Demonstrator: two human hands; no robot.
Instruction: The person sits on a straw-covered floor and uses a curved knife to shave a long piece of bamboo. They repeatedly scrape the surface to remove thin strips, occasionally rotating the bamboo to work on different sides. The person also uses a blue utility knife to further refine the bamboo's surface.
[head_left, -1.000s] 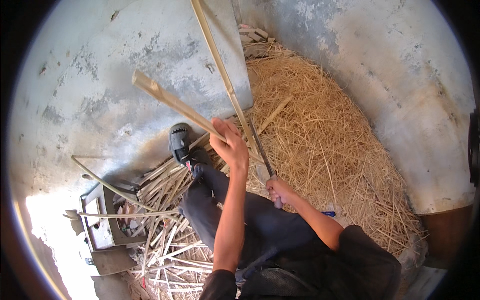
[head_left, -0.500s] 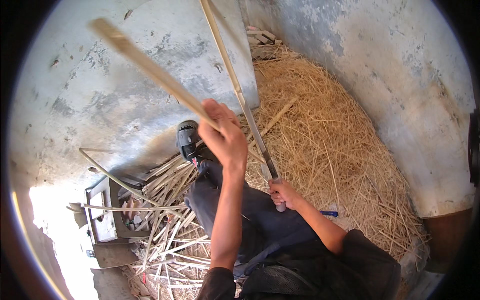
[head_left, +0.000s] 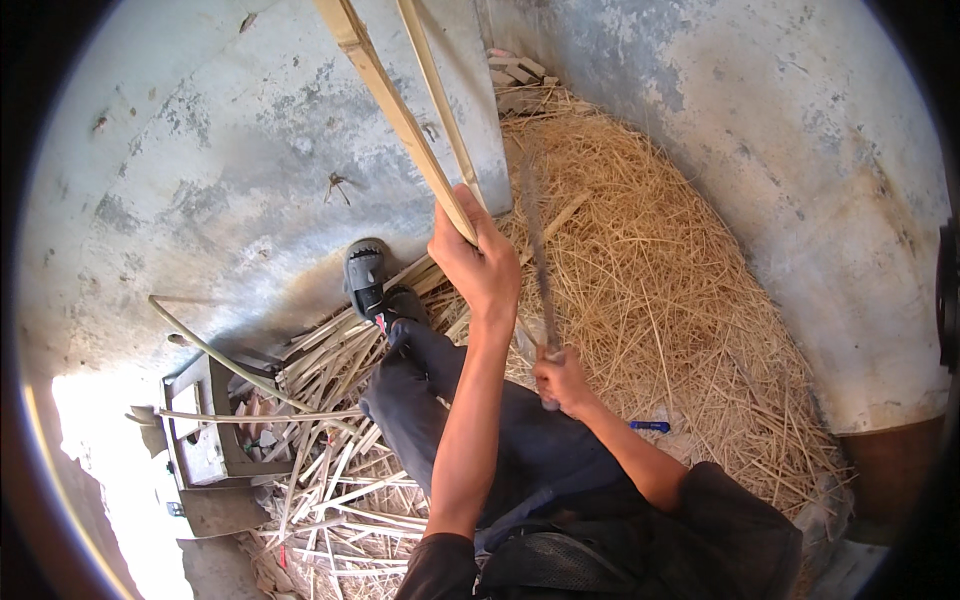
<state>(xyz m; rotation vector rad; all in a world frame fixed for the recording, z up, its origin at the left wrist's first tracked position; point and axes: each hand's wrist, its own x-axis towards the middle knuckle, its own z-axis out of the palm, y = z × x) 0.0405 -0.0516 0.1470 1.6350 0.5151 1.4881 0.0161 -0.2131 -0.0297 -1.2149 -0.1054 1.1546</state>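
Note:
My left hand [head_left: 478, 265] is closed around a long pale bamboo strip [head_left: 395, 105] that slants up to the upper left and out of view. A second bamboo strip [head_left: 440, 100] runs close beside it and goes behind my fingers; whether I grip that one too is hidden. In my right hand [head_left: 562, 380], lower and to the right, is the handle of a long, narrow knife [head_left: 540, 260]. Its blade points up, smeared by motion, and stands apart from the strips, over the shavings.
A heap of bamboo shavings [head_left: 640, 250] fills the corner on the right. Split strips [head_left: 335, 490] lie scattered at lower left, beside a box-like frame [head_left: 205, 430]. A blue-handled tool [head_left: 650, 426] rests near my right forearm. Worn walls [head_left: 240, 130] rise around; my shoe [head_left: 366, 270] is near one.
My left hand has moved right, and its strip has swung upright, close to the second one. The knife blade, earlier in line with the second strip, has come away to the right.

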